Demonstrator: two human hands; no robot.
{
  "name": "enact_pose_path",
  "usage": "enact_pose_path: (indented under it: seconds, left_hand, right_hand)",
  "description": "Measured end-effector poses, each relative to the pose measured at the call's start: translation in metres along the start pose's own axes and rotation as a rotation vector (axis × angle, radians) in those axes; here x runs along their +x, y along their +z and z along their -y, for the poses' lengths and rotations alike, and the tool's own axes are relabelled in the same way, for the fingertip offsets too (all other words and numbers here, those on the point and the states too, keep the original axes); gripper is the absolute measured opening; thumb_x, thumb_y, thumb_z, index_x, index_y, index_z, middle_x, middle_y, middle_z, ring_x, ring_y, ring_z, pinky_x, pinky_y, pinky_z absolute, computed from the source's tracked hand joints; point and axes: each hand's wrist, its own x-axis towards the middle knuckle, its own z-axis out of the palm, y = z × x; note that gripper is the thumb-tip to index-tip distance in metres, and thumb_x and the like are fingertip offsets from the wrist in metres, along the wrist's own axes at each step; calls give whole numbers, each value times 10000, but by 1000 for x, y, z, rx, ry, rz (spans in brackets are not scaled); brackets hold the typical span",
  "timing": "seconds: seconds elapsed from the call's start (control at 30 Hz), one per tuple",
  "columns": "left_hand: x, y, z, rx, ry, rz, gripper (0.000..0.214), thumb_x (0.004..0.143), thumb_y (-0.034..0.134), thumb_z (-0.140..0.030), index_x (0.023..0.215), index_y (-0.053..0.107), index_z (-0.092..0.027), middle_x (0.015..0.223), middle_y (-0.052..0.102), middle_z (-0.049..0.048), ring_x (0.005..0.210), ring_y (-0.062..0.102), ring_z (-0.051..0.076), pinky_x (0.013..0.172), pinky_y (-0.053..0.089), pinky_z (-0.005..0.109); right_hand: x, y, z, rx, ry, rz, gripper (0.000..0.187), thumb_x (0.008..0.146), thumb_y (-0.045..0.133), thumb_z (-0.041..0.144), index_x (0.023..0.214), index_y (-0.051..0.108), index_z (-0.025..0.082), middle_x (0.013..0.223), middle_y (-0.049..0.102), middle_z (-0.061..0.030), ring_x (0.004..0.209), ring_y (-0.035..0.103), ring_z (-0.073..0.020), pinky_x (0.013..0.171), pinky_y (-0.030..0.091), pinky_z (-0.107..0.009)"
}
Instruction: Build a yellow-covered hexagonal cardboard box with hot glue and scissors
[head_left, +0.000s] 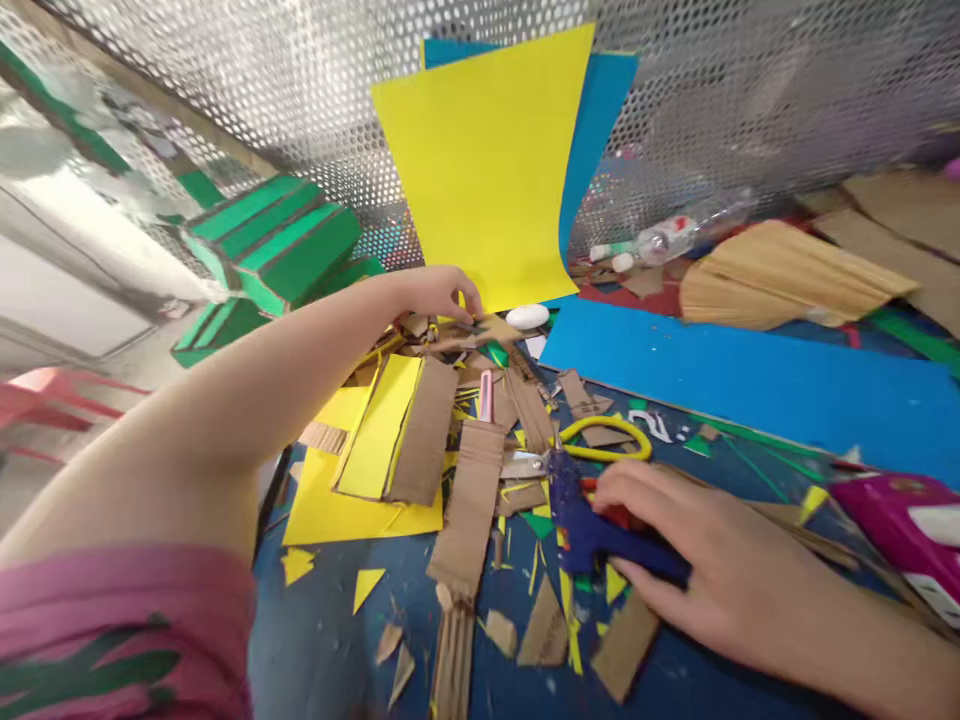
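My left hand (435, 292) reaches far across the table, fingers curled down on small cardboard scraps (442, 335) near the foot of an upright yellow sheet (491, 160); what it pinches is hidden. My right hand (705, 560) lies on a blue glue gun (592, 525) at the front right, fingers wrapped over its handle. Yellow-handled scissors (600, 450) lie just beyond the gun. Cardboard strips (472, 500) and yellow paper pieces (375, 430) lie between my hands.
A blue sheet (750, 375) covers the table's right side. Green-and-card boxes (277, 245) stand back left by a perforated metal wall (787, 80). A plastic bottle (667, 238), a fan of card (780, 275), a white pebble-like lump (527, 316) and a magenta box (900, 525) lie around.
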Motion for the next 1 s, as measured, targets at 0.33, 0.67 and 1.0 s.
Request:
enact_pose_path:
  seconds: [0.33, 0.67, 1.0]
  left_hand:
    - [-9, 11, -64, 119, 67, 88, 597, 811, 874, -626, 1269, 754, -262, 1187, 829, 82, 954, 729, 263, 795, 448, 337]
    - [-6, 20, -68, 195, 110, 119, 657, 858, 821, -435, 1463, 600, -303, 1258, 818, 75, 882, 720, 256, 707, 400, 347]
    - [-5, 14, -64, 486, 248, -226, 292, 1020, 585, -210, 1119, 834, -326, 1163, 756, 70, 970, 724, 259, 701, 371, 379]
  right_hand:
    - [4, -2, 2, 8, -32, -52, 257, 950, 702, 231, 1192, 658, 303, 1296, 751, -91, 1063, 789, -309, 856, 641, -438]
    - [4, 1, 0, 19, -36, -80, 256, 945, 714, 257, 1194, 675, 305, 1289, 747, -91, 1031, 779, -311, 817, 611, -428]
    - [3, 0, -1, 16, -36, -63, 240, 949, 711, 252, 1183, 684, 301, 1295, 748, -95, 1052, 782, -313, 842, 614, -436]
